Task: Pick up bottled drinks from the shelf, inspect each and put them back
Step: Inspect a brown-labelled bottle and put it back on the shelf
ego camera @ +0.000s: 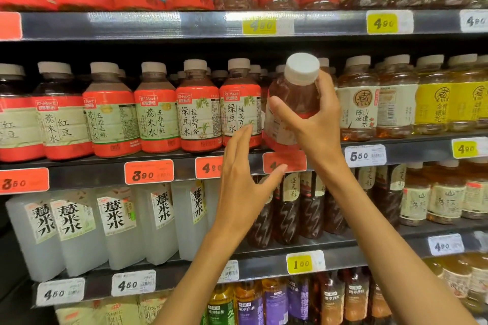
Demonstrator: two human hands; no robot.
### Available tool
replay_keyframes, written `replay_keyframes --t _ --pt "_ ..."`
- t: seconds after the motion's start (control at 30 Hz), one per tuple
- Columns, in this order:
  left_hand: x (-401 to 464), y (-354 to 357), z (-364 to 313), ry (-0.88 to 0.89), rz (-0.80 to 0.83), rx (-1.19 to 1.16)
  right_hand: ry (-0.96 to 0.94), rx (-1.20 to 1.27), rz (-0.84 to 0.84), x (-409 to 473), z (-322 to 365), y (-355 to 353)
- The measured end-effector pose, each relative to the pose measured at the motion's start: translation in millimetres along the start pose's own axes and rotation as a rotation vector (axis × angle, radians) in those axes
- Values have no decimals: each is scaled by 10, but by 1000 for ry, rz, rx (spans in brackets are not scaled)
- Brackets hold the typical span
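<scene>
My right hand (314, 124) grips a bottle of reddish drink (293, 103) with a white cap and a red and cream label. The bottle is tilted to the right, in front of the gap in the middle shelf's row. My left hand (243, 182) is raised just below and left of it, fingers straight and spread, holding nothing. Its fingertips reach up in front of a red-labelled bottle (237, 111) that stands in the row. The held bottle's base sits level with the middle shelf edge (158, 166).
Rows of bottled drinks fill the shelf above, the middle shelf, and the lower shelves. Cream-labelled amber bottles (356, 108) stand right of the gap. White square bottles (113, 227) and dark bottles (287, 208) stand below. Price tags (149, 172) line the shelf edges.
</scene>
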State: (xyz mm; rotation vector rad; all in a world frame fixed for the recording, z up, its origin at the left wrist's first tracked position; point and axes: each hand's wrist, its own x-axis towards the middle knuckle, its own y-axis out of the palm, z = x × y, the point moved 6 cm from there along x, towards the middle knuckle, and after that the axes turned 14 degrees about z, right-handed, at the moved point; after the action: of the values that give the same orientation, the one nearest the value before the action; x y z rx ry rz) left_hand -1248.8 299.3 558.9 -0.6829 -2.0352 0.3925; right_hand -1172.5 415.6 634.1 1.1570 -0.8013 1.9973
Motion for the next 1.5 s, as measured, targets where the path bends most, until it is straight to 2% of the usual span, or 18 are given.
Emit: replay_keyframes --t 0.1,0.17,0.27,0.33,0.43,0.6,0.73,0.83,0.9,1.03,1.1,1.17,1.27,1.33,1.4,1.5 --pt "-56 -19 -76 3 70 -185 -28 192 -4 -164 116 -47" --pt "-111 -44 -116 12 116 -326 14 360 64 -281 177 -28" --pt "-380 67 -77 -25 187 -442 184 596 236 -547 148 85" --pt "-676 213 -4 -98 188 -469 301 585 325 -791 62 145" --pt "-1160 465 143 -243 232 -634 485 620 394 -1208 -83 217" --pt "-1714 676 235 -422 367 -882 725 895 364 -1756 -254 342" --pt "-2044 810 248 -605 453 -1128 830 1160 327 -2078 -304 455" --pt "-2215 874 239 -683 477 -1336 908 1243 270 -2348 -324 499" --pt "-2296 915 263 -734 440 -1382 916 1207 223 -2492 -336 471" --pt "-2384 907 307 -760 396 -1156 919 940 208 -2594 -326 352" --pt "-2426 907 301 -761 395 -1169 940 908 187 -2634 -325 343" --pt "-2474 943 263 -754 399 -1296 951 984 162 -2662 -312 371" --pt "-2586 1073 141 -846 404 -1632 985 1338 129 -2686 -231 488" --pt "-2620 1124 15 -890 453 -1817 969 1444 156 -2687 -197 510" --pt "-2648 1144 45 -867 488 -1768 944 1414 196 -2692 -169 483" --pt "-2625 1070 224 -824 474 -1411 906 1244 230 -2677 -153 380"
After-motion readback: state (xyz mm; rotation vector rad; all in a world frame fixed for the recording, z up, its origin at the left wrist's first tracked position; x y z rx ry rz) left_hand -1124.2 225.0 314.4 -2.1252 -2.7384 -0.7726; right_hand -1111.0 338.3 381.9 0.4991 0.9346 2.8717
